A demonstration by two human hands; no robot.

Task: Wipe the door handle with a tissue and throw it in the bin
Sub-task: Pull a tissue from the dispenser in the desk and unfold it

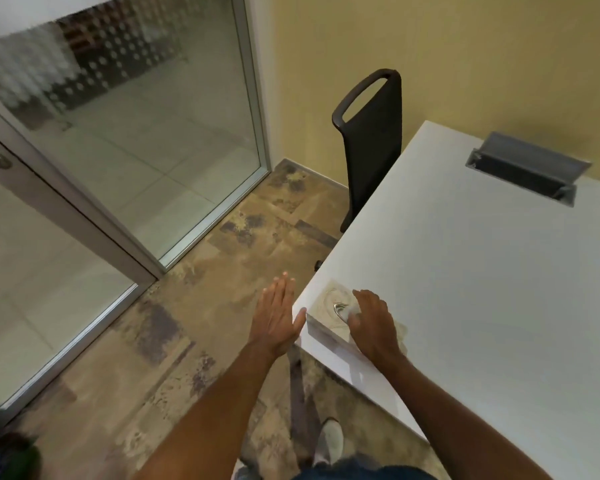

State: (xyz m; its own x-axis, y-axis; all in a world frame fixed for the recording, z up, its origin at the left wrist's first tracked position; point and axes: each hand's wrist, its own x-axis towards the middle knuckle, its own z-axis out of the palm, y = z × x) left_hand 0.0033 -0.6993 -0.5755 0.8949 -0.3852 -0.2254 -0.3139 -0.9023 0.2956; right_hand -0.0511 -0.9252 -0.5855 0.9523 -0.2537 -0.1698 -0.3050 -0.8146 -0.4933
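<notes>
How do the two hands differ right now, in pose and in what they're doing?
The left hand is flat and open with fingers straight, held off the table's corner above the floor, and it holds nothing. The right hand is curled, resting on the tissue box at the corner of the white table, fingers pinching the white tissue at the opening. Both reach forward on bare arms.

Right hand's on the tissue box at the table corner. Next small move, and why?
Probably pull the white tissue up and free: the right hand pinches it at the tissue box slot, and the left hand is open beside the table.
</notes>
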